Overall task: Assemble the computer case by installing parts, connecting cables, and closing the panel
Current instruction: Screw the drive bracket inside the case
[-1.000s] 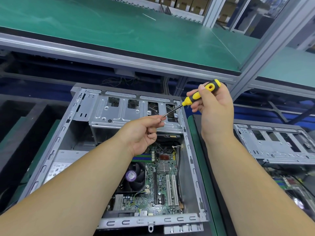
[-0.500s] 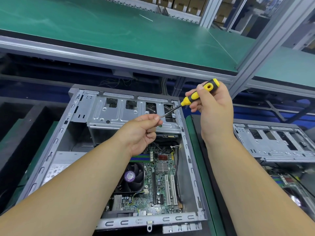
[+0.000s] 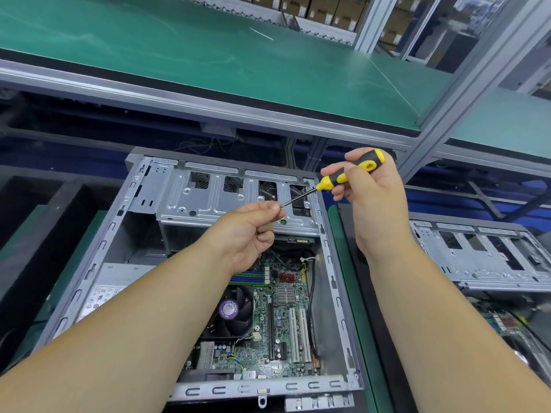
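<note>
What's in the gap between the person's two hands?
In the head view, only the screwdriver's thin metal shaft bridges it, running from the right hand to the left hand's fingertips, above the drive cage.

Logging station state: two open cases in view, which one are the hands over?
The left case, with the fan and motherboard fully in view. Both hands and the screwdriver are above its drive cage; the right case sits untouched.
</note>
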`<move>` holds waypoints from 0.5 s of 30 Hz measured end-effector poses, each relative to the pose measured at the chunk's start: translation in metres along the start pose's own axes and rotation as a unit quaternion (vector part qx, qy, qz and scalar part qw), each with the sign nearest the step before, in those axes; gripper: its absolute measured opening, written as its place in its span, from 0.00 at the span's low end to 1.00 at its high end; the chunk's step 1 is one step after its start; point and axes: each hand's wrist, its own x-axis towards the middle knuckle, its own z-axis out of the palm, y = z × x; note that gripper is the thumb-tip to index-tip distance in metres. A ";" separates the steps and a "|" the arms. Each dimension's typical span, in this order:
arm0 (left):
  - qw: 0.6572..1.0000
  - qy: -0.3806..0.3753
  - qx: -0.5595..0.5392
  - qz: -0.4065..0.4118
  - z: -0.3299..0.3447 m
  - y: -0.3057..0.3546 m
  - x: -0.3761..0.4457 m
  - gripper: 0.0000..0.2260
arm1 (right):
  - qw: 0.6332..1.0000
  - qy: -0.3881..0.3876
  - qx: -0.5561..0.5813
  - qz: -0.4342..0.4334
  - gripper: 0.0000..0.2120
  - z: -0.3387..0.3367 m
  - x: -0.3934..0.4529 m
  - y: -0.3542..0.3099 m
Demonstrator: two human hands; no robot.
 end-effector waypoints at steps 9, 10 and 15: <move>0.997 -0.010 0.007 -0.081 0.005 0.006 -0.010 0.12 | 0.998 0.056 0.017 0.005 0.08 0.000 0.014 -0.001; 0.993 -0.025 0.029 -0.111 0.005 0.005 -0.011 0.13 | 0.998 0.055 0.010 0.004 0.08 0.002 0.018 -0.002; 0.950 -0.026 0.152 -0.273 0.000 -0.012 -0.013 0.11 | 0.998 0.002 -0.063 0.003 0.08 0.020 0.032 -0.001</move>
